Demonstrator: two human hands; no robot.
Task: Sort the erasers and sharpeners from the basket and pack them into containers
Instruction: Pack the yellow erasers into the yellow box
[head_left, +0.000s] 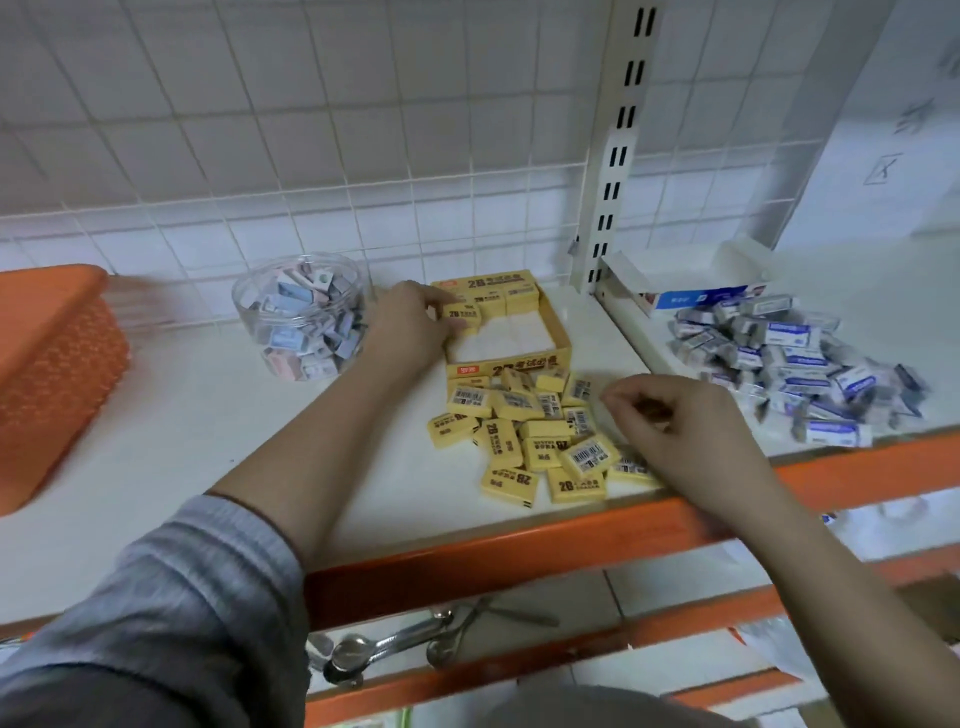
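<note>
The left hand pinches a yellow eraser into the box; light, firm, slightly grippy, best held by its long edges, while the right hand's grip curls loosely, seemingly holding nothing.

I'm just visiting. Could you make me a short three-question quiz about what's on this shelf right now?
1. True or false: the yellow box is already full.
2. Which hand is setting a yellow eraser into the box? A) left hand B) right hand
3. What sits between the orange basket and the box?

Key: 1. False, only its far row is filled. 2. A. 3. A clear round tub of small items.
</note>
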